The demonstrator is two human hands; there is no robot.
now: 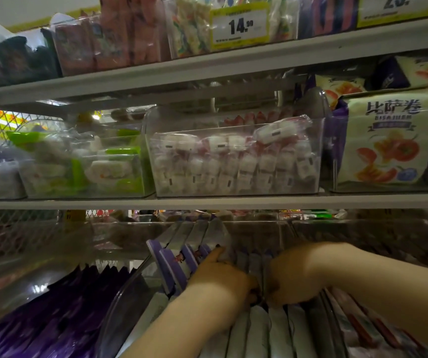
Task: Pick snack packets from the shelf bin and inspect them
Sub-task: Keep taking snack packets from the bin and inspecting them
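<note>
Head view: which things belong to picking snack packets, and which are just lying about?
Job: left hand, right hand, silver and purple foil snack packets, their clear plastic bin.
Idle: white and red wrapped sweets, cream tomato-print bag, yellow 14.90 price tag, dark purple packets.

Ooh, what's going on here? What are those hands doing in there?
A person in a shop is reaching both hands into a clear bin. It is full of purple-and-silver snack packets standing on edge in a row. The left hand and the right hand are close together near the middle of the row, with their fingers curled in among the packets and gripping them. No packet has been lifted out yet.
</note>
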